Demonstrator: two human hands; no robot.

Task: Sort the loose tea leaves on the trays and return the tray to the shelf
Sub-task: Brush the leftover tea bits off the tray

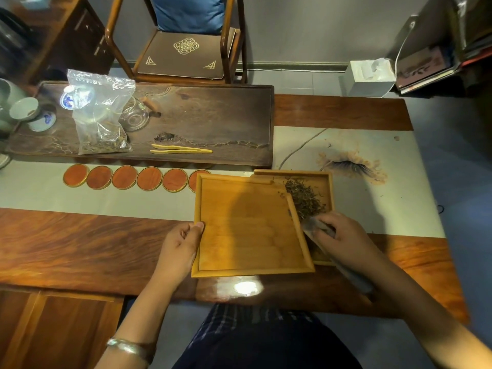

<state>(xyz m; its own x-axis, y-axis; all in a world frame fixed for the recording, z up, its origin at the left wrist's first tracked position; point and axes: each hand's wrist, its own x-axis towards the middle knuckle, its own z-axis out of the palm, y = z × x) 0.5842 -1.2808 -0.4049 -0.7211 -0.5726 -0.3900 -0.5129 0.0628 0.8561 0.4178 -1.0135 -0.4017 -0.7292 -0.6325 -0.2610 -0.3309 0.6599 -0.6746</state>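
The wooden surface [80,243] carries a pale painted runner [372,209]. On the runner lie a row of round red coasters [123,177] and a light tray [326,182]; behind stands a dark tea board [213,115].

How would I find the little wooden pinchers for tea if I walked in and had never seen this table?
Start at the long dark carved tea board at the back of the table. Along its front edge, right of the clear plastic bag of leaves, lie the pale tongs. They are two thin light-yellow strips joined at the right end, the only pale thing on that dark wood.
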